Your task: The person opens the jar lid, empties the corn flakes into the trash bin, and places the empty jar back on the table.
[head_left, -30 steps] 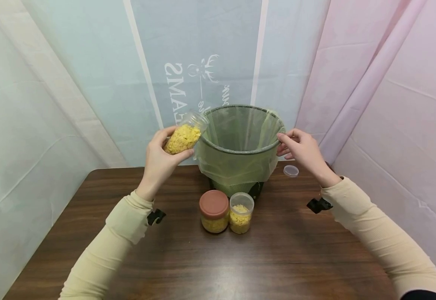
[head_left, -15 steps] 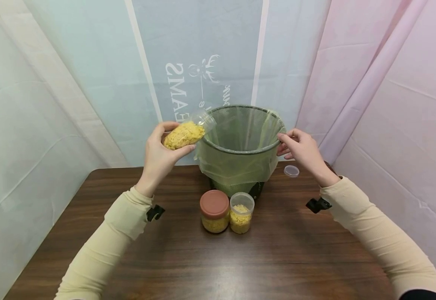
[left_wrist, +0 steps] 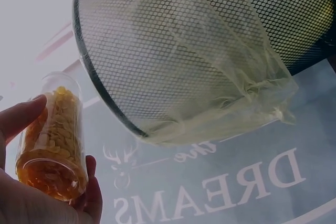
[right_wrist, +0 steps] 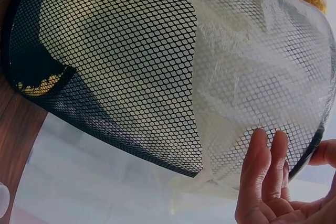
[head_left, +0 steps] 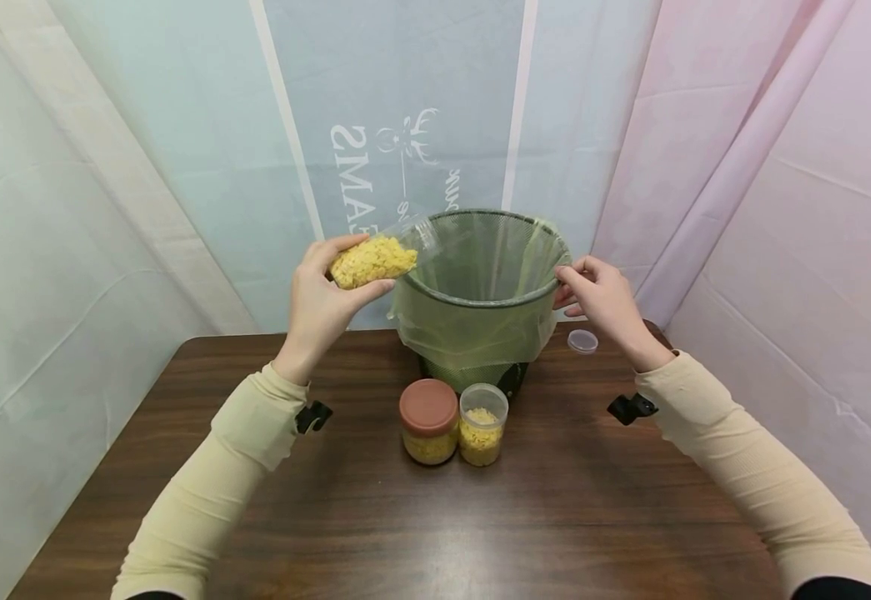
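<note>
My left hand [head_left: 318,304] grips a clear jar [head_left: 375,260] of yellow flakes. It lies nearly on its side, its uncapped mouth reaching over the left edge of a mesh waste bin [head_left: 473,302]. A pale yellow-green bag [head_left: 473,337] lines the bin and is folded down outside the rim. At the bin's right side, my right hand [head_left: 603,304] pinches the rim and bag, thumb on top and fingers outside. In the left wrist view, flakes fill much of the jar [left_wrist: 60,124]. The bin's floor is hidden.
A jar with a reddish-brown lid [head_left: 428,408] stands before the bin, touching or nearly touching an open clear tub [head_left: 483,437] of yellow flakes. A clear round lid [head_left: 582,341] lies right of the bin on the dark wooden table [head_left: 330,517]. Curtains hang behind and on both sides.
The jar in my left hand has tipped from a slant to almost level, and its mouth has shifted right over the rim. My right hand stays at the bin's edge.
</note>
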Available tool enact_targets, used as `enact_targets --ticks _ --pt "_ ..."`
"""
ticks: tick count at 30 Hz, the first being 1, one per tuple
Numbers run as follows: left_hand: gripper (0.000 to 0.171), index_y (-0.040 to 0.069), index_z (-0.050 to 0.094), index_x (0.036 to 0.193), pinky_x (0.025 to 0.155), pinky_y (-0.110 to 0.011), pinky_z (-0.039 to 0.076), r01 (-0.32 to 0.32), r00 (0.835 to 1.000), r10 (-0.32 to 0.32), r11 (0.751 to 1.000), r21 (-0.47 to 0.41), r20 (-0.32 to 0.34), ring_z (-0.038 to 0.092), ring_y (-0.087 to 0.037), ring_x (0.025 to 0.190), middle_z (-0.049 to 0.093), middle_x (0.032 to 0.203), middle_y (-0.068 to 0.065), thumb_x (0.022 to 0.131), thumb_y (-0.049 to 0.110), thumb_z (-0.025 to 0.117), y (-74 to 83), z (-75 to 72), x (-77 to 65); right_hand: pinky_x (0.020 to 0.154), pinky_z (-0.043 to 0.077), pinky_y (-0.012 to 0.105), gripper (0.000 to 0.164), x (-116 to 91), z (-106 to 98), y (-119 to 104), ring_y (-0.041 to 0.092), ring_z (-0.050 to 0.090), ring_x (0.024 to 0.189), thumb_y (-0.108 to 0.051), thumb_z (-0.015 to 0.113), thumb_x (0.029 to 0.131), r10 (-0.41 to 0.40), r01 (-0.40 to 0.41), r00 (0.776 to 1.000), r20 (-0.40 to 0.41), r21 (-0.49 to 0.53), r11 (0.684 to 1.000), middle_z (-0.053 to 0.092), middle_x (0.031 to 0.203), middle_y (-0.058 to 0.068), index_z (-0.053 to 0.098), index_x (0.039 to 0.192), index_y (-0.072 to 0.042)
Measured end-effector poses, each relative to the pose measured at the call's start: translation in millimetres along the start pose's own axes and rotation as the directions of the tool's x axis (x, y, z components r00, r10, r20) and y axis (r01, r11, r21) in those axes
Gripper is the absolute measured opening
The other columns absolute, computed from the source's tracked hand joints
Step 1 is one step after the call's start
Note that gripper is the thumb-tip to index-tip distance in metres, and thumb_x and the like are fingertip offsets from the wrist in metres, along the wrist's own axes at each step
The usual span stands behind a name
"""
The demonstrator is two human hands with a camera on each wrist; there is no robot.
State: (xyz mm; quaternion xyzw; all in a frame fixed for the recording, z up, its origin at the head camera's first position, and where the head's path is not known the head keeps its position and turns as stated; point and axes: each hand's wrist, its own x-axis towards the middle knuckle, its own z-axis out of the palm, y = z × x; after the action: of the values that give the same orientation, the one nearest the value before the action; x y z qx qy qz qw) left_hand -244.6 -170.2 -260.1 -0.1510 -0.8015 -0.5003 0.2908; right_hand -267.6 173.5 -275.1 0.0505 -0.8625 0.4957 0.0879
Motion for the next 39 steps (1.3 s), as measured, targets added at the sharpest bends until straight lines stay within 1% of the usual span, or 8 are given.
enact_targets --ticks 6,12,15,17,21,25,32,39 --pt "0.059 0.007 0.057 0.116 0.071 -0.021 0.048 0.014 1.0 -0.014 0.997 -0.074 -0.008 0.056 -0.012 0.087 0.059 0.119 -0.003 0.066 0.018 0.087 5.5 0.5 3.0 0.062 0.057 0.032 0.034 1 2 -1 0.007 0.066 0.065 -0.038 0.05 0.094 0.001 -0.001 1.0 -0.007 0.006 1.0 0.066 0.07 -0.009 0.056 0.095 -0.004" --pt "0.053 -0.001 0.057 0.114 0.064 -0.02 0.043 0.018 1.0 -0.019 0.997 -0.075 -0.009 0.051 -0.013 0.077 0.06 0.115 -0.013 0.069 0.006 0.083 29.8 -1.8 0.2 0.061 0.057 0.029 0.035 0 2 1 0.008 0.066 0.066 -0.039 0.049 0.095 0.0 0.0 1.0 -0.001 0.007 1.0 0.066 0.071 -0.009 0.056 0.095 -0.005" --pt "0.05 -0.002 0.059 0.114 0.063 -0.019 0.044 0.038 0.999 -0.038 0.996 -0.077 -0.002 0.053 -0.012 0.076 0.059 0.113 -0.014 0.07 0.004 0.081 36.8 -2.3 -0.4 0.06 0.056 0.027 0.034 0 2 1 0.007 0.066 0.066 -0.039 0.048 0.095 0.009 -0.009 1.0 -0.002 0.016 1.0 0.065 0.071 -0.009 0.056 0.096 -0.006" --pt "0.049 -0.001 0.06 0.114 0.065 -0.019 0.045 0.056 0.998 -0.057 0.995 -0.084 -0.004 0.055 -0.013 0.079 0.057 0.111 -0.012 0.07 0.006 0.081 36.1 -1.4 1.0 0.06 0.056 0.028 0.033 1 2 2 0.007 0.066 0.066 -0.039 0.047 0.095 0.009 -0.009 1.0 0.001 0.016 1.0 0.065 0.071 -0.01 0.056 0.097 -0.006" --pt "0.05 0.006 0.064 0.114 0.068 -0.021 0.047 0.066 0.998 -0.068 0.993 -0.101 -0.014 0.059 -0.015 0.084 0.055 0.11 -0.008 0.069 0.013 0.085 20.1 3.4 7.3 0.061 0.057 0.028 0.033 1 2 3 0.008 0.067 0.067 -0.039 0.046 0.095 0.01 -0.01 1.0 0.003 0.01 1.0 0.064 0.072 -0.011 0.055 0.097 -0.008" --pt "0.055 0.013 0.064 0.117 0.063 -0.022 0.048 0.052 0.998 -0.055 0.993 -0.109 -0.02 0.059 -0.017 0.08 0.059 0.11 -0.005 0.067 0.021 0.087 6.5 7.8 11.3 0.061 0.057 0.028 0.032 1 3 4 0.008 0.066 0.068 -0.039 0.047 0.095 0.013 -0.013 1.0 -0.001 0.011 1.0 0.064 0.071 -0.01 0.055 0.095 -0.008" --pt "0.058 0.011 0.056 0.109 0.058 -0.026 0.05 0.053 0.997 -0.062 0.986 -0.157 -0.054 0.058 -0.019 0.068 0.059 0.088 -0.001 0.064 0.029 0.088 6.9 12.2 12.9 0.061 0.056 0.028 0.032 0 4 3 0.007 0.066 0.066 -0.039 0.047 0.095 0.001 -0.001 1.0 -0.014 0.01 1.0 0.063 0.07 -0.011 0.055 0.094 -0.008" --pt "0.054 0.01 0.059 0.112 0.059 -0.025 0.05 0.08 0.994 -0.093 0.978 -0.195 -0.061 0.059 -0.017 0.069 0.061 0.095 -0.003 0.067 0.026 0.086 9.2 16.9 14.6 0.06 0.056 0.027 0.033 1 5 3 0.006 0.066 0.065 -0.04 0.048 0.094 -0.004 0.005 1.0 -0.03 0.009 1.0 0.064 0.069 -0.011 0.056 0.093 -0.008"
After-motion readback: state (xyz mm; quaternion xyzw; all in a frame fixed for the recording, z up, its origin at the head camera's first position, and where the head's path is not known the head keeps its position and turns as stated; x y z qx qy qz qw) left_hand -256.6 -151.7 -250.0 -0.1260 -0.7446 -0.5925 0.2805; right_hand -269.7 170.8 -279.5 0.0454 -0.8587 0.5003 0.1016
